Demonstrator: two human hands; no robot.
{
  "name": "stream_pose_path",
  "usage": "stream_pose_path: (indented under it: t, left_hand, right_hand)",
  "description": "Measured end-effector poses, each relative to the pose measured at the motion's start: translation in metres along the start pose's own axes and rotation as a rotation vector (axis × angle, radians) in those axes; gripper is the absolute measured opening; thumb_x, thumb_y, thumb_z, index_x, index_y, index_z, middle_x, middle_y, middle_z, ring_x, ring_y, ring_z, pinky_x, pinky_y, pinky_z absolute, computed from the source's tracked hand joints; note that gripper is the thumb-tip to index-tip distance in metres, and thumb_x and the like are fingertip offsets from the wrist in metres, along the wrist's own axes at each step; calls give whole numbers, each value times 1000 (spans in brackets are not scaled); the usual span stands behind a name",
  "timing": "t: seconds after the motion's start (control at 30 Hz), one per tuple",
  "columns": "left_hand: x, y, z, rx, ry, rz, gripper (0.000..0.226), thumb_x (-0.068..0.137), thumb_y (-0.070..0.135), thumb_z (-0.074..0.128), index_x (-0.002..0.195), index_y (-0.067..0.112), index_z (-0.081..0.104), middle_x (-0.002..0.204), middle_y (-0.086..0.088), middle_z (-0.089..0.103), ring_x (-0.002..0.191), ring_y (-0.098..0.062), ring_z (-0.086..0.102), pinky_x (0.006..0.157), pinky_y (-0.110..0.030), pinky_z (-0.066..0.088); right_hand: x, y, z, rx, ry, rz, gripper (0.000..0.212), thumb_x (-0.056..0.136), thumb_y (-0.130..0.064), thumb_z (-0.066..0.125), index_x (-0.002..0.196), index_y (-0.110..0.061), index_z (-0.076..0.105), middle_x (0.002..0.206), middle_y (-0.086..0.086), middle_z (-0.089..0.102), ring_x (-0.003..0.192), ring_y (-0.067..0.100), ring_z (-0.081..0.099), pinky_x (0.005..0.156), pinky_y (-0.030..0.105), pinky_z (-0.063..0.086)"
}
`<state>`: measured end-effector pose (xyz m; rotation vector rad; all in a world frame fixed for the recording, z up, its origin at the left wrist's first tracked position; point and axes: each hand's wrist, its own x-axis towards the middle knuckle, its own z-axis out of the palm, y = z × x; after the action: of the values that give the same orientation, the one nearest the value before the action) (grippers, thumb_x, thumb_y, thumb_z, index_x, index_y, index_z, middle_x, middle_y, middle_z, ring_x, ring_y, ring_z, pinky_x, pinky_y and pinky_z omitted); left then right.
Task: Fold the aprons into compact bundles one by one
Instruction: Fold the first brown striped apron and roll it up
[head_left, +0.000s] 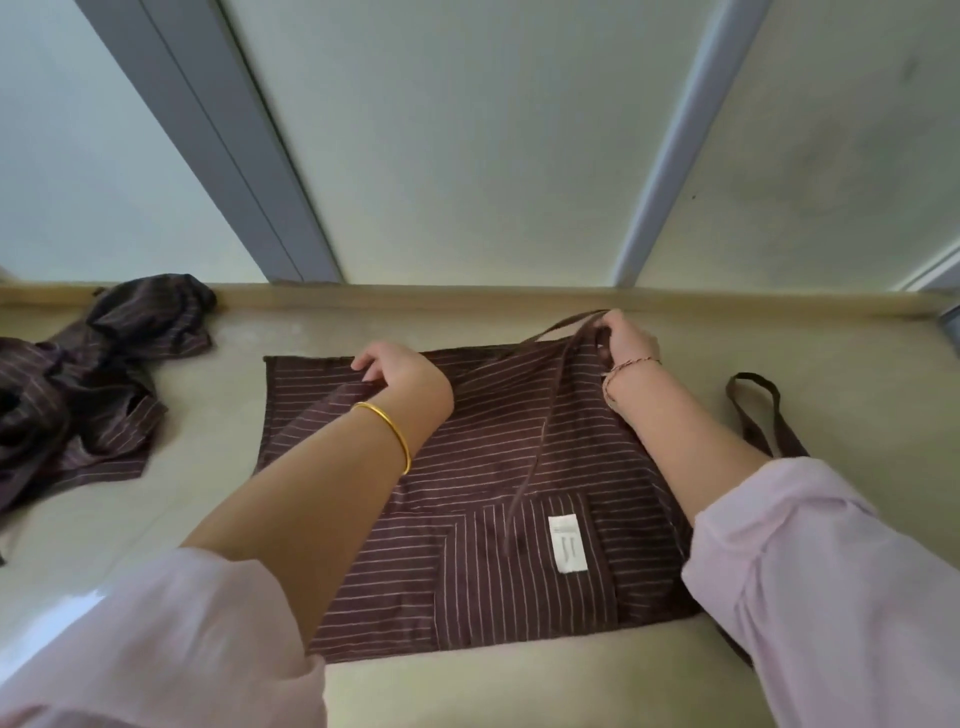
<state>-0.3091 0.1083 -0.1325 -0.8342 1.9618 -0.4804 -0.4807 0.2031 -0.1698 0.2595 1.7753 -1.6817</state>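
Observation:
A brown apron with thin white stripes (483, 467) lies flat on the pale counter (519, 691), part-folded, a white label (568, 543) showing near its front. My left hand (400, 374) rests on the apron's far left part, its fingers curled onto a fold of the cloth. At the apron's far right corner my right hand (623, 338) pinches a brown strap (566, 332) and lifts it off the cloth. The strap runs down across the apron towards the label. A second strap loop (753, 410) lies on the counter to the right.
Several crumpled striped aprons (88, 384) are heaped at the far left of the counter. A raised ledge (467, 296) and frosted window panes with grey frames (249, 156) bound the back. The counter's front left edge is rounded.

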Motion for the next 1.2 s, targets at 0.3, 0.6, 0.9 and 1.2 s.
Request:
stream_pose_path:
  t: [0.3, 0.6, 0.9, 1.2]
  left_hand:
    - [34, -3, 12, -135, 106, 22, 26, 92, 11, 52, 117, 12, 59, 120, -5, 61, 109, -24, 58, 97, -34, 46]
    - [82, -10, 18, -502, 182, 115, 24, 96, 22, 46, 115, 16, 59, 94, -2, 55, 90, -22, 56, 74, -30, 41]
    - [90, -64, 47, -531, -249, 184, 54, 84, 33, 66, 131, 11, 52, 126, -8, 55, 115, -29, 53, 98, -41, 45]
    - [124, -89, 78, -297, -128, -164, 35, 93, 17, 48, 127, 16, 54, 134, -9, 52, 126, -32, 44, 108, -46, 26]
  right_hand:
    - [50, -43, -17, 455, 52, 223, 46, 94, -47, 41, 118, -9, 49, 104, 14, 52, 80, 25, 63, 67, 30, 58]
    - [31, 18, 3, -921, -5, -699, 38, 90, -6, 50, 128, -12, 55, 122, 7, 59, 116, 25, 54, 96, 34, 46]
    - [25, 50, 64, -1946, -410, -981, 30, 94, -38, 50, 118, -23, 61, 116, 1, 59, 113, 23, 49, 93, 39, 38]
    - [52, 26, 68, -2095, -456, -700, 36, 93, -53, 44, 96, -20, 58, 82, -3, 62, 81, 19, 59, 74, 32, 42]
